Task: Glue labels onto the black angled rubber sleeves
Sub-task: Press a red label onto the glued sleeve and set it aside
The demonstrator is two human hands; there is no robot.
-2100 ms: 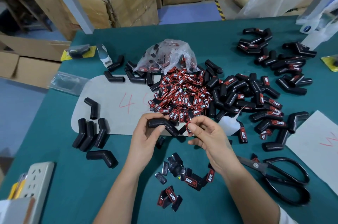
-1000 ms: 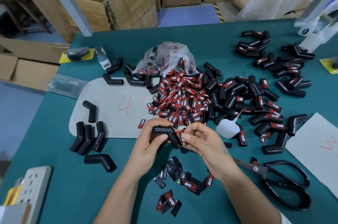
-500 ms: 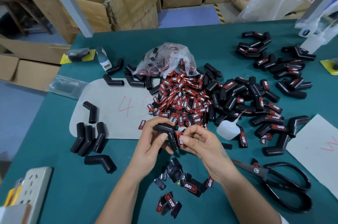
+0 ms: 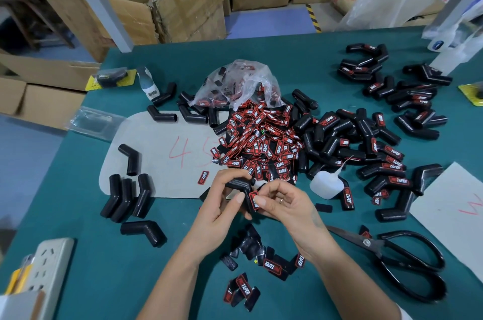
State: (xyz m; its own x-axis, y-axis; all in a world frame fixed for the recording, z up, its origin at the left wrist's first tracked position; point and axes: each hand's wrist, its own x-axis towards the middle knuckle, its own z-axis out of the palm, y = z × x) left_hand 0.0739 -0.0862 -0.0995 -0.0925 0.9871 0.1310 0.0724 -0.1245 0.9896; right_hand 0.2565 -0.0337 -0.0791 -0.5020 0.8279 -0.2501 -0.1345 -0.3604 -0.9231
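My left hand (image 4: 222, 204) grips a black angled rubber sleeve (image 4: 239, 185) above the table's near middle. My right hand (image 4: 283, 202) pinches a red and black label (image 4: 253, 200) against the sleeve's lower arm. A heap of loose labels (image 4: 261, 144) spills from a clear plastic bag (image 4: 239, 83) just beyond my hands. A small white glue bottle (image 4: 326, 185) lies to the right of my hands. Labelled sleeves (image 4: 366, 147) are piled at the right, and bare sleeves (image 4: 128, 196) lie at the left.
Black scissors (image 4: 402, 264) lie at the near right on the green table (image 4: 78, 254). Label backings (image 4: 261, 262) are scattered below my hands. A grey board marked 45 (image 4: 162, 157) lies at the left, a power strip (image 4: 49, 270) at the near left, cardboard boxes (image 4: 167, 3) beyond the far edge.
My right hand brought a label from the pile onto the sleeve held in my left hand. The sleeve was turned so that one arm points down, and both hands shifted slightly lower.
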